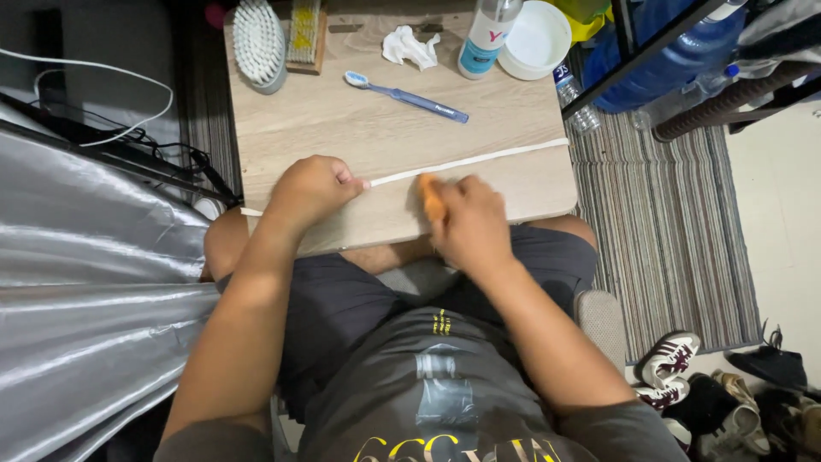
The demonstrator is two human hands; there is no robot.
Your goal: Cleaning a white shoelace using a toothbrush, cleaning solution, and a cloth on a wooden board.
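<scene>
Shirt [436, 402]: dark grey with yellow marks, sitting closest to the camera, worn by the person who is looking down at a small table.
Left hand [312, 190]: curling into a fist and pinching the white lace [466, 162], pressing one end down on the wooden table [359, 128].
Right hand [470, 224]: closing around a small orange thing [430, 197] and holding it against the lace; what the thing is cannot be told.
White lace: lying long and flat across the near part of the table, running from the left hand out to the table's right edge.
Blue toothbrush [409, 97]: resting farther back on the table.
Round scrub brush [259, 41]: sitting at the far left corner.
Crumpled tissue [409, 45]: lying near a clear bottle [487, 36] and a white bowl [534, 38].
Shoes [671, 366]: lying on the floor to the right.
</scene>
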